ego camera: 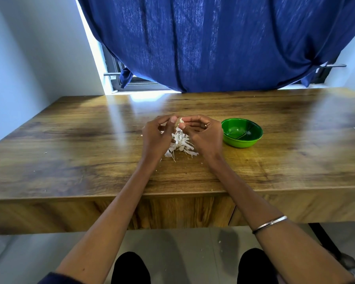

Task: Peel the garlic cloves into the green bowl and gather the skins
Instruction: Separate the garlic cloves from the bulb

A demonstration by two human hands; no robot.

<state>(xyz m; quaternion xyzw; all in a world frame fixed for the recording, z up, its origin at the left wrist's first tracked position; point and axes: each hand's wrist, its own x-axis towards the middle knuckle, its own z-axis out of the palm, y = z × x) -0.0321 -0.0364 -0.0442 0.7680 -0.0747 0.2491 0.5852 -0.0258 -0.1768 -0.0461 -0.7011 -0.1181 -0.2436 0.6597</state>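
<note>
Holding a garlic clove (180, 121) between the fingertips of both hands, I pinch it with my left hand (157, 136) and my right hand (203, 133), above a pile of white skins (181, 145) on the wooden table (80, 144). The green bowl (241, 132) stands just right of my right hand.

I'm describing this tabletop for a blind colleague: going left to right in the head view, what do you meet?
Left hand → small pale garlic clove pinched between both hands → right hand → round green plastic bowl.
</note>
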